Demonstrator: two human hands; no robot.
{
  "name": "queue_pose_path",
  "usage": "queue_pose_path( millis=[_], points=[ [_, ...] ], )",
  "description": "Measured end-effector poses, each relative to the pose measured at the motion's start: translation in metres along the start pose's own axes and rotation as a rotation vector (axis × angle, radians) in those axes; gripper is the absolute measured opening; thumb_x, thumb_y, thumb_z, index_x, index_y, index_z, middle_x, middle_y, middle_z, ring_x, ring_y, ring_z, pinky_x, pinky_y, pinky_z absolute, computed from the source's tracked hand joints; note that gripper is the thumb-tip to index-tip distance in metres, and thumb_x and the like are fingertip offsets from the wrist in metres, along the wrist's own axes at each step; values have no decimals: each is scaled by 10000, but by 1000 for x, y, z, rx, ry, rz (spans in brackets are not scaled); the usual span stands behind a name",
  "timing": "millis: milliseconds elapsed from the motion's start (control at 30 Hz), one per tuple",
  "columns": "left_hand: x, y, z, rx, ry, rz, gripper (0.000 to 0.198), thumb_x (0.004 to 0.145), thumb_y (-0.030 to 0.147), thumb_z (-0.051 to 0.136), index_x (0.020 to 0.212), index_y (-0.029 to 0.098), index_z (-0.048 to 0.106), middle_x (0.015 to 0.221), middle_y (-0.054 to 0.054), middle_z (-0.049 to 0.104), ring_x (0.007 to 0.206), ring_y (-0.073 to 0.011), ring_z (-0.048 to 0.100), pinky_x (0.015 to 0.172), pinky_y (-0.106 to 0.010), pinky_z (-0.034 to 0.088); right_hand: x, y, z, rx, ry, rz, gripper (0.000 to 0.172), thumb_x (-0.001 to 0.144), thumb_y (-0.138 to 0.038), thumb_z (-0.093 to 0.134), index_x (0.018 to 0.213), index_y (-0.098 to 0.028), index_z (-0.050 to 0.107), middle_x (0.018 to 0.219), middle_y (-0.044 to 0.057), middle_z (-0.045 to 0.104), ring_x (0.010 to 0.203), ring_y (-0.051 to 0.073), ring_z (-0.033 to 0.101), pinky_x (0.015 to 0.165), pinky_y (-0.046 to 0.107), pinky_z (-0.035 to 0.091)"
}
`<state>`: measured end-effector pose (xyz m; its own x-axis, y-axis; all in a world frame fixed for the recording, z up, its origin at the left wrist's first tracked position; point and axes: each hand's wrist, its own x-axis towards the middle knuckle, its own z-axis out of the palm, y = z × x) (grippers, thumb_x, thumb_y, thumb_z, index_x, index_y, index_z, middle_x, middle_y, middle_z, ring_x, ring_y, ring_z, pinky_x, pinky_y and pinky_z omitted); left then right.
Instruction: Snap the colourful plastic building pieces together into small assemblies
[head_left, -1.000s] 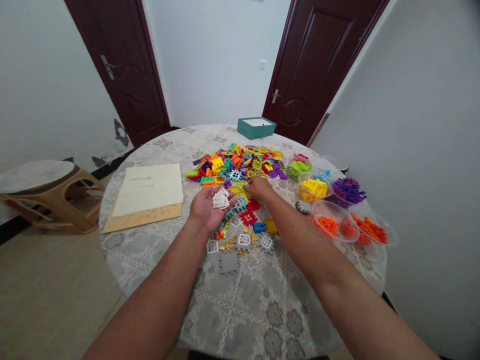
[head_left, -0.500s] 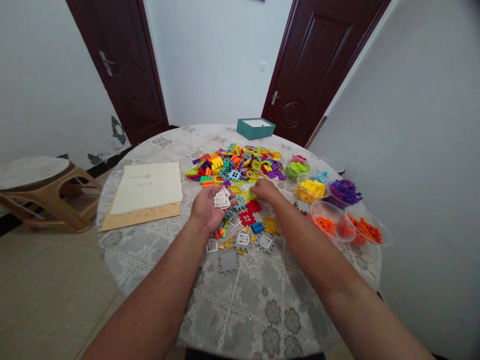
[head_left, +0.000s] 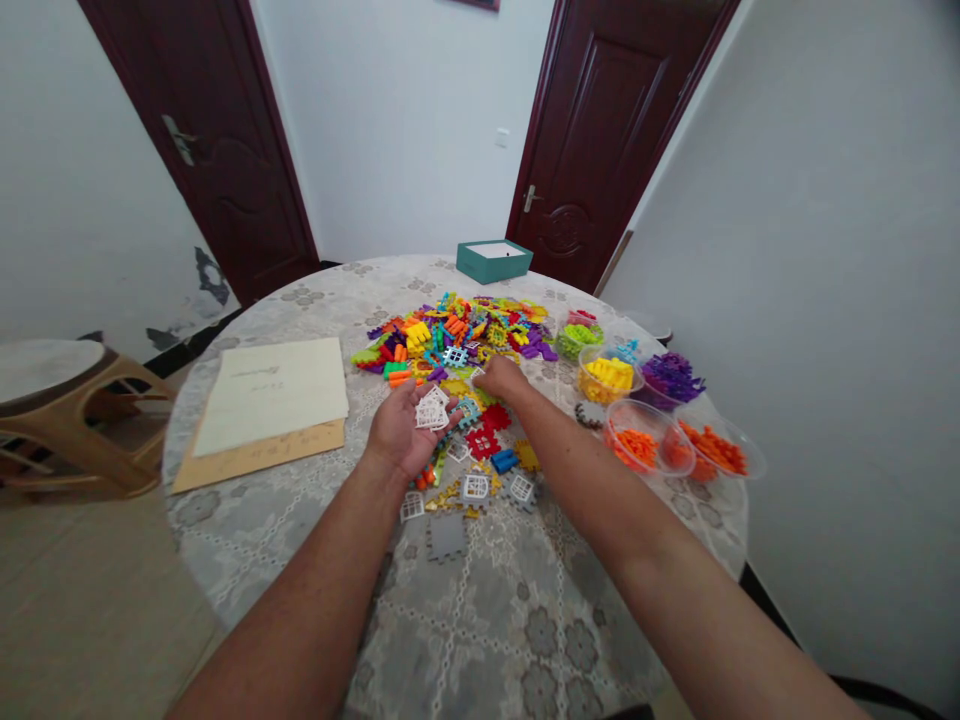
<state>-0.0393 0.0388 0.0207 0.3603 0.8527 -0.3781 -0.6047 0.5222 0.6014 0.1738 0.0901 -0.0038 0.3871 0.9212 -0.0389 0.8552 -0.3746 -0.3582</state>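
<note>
Lattice, white, newly shows at the right grip (bunched, hold unclear from here); left grip, loosely open, still cradles white window pieces, none evidently added.

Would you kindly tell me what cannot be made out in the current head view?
In the head view:
Grip of the right hand: hidden by the hand's own back.
White window pieces in the left hand: overlapping, so their number is hidden.
Writing on the pale sheet: too small and faint to read.
Dark object high on the wall: cut off by the top edge.
</note>
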Motion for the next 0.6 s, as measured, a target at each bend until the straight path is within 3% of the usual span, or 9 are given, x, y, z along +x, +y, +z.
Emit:
queue_pose_path(
  millis=[167,267,367,467,533,600],
  points=[
    [-1,-1,1,12,3,8,282,996,340,496,1140,135,625,896,-126,710,829,-277,751,749,-458,653,-16,-1,-8,126,120,-78,181,924,-304,588,1017,-186,690,979,31,732,880,170,646,736,243,458],
    [-2,-1,2,21,5,1,279,1002,334,484,1132,131,625,889,-122,708,808,-270,748,729,-451,653,-32,-9,-18,430,154,-171,204,899,-355,652,994,-176,679,876,-6,691,795,148,616,671,227,436],
    [-3,0,3,22,-29,-16,300,1003,332,478,1159,129,636,902,-120,715,773,-249,737,715,-443,651,-54,-19,-26,680,46,-316,228,840,-360,739,978,-185,689,770,-38,652,705,135,597,624,220,422],
    [-3,-1,2,13,-88,-33,313,1007,338,473,1167,136,649,939,-127,729,763,-233,731,720,-440,651,-71,-26,-29,700,-111,-451,241,877,-380,721,1036,-199,711,772,-29,686,700,143,634,650,232,466],
    [-3,-2,2,12,-99,-48,319,1013,354,466,1154,137,652,929,-133,728,779,-245,739,720,-443,650,-73,-24,-30,643,-43,-492,236,927,-391,672,1065,-206,721,881,0,734,809,162,679,750,257,514],
    [-3,-2,1,16,-87,-57,324,1015,368,466,1140,130,646,916,-141,722,800,-265,750,713,-441,650,-66,-14,-30,512,153,-430,234,986,-341,586,1103,-194,726,1050,46,751,991,187,690,907,284,516]
  ],
)
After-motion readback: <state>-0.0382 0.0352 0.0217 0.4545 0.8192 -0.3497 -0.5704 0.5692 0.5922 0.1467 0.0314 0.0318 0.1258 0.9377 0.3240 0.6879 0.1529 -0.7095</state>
